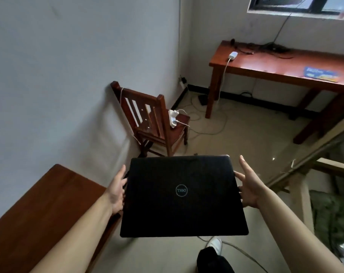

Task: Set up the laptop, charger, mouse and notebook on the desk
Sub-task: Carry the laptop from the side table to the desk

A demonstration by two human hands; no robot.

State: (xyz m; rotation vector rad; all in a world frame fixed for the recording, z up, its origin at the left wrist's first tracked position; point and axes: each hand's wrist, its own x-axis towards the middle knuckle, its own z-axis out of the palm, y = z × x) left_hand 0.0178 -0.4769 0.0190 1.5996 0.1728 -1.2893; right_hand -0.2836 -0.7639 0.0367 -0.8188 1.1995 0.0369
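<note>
A closed black laptop [184,196] with a round logo on its lid is held flat in the air over the floor. My left hand [117,191] grips its left edge and my right hand [249,189] grips its right edge. The wooden desk [285,65] stands under the window at the far right. On the desk lie a white charger [233,55] with its cable hanging off the edge, a tangle of black cables [269,47] and a blue notebook [321,74]. No mouse is visible.
A wooden chair [153,119] with a white power strip [173,118] on its seat stands by the left wall. White cables [212,125] trail over the floor. Another wooden table [43,209] is at lower left. A wooden frame [304,168] stands at right. My shoe [214,245] is below the laptop.
</note>
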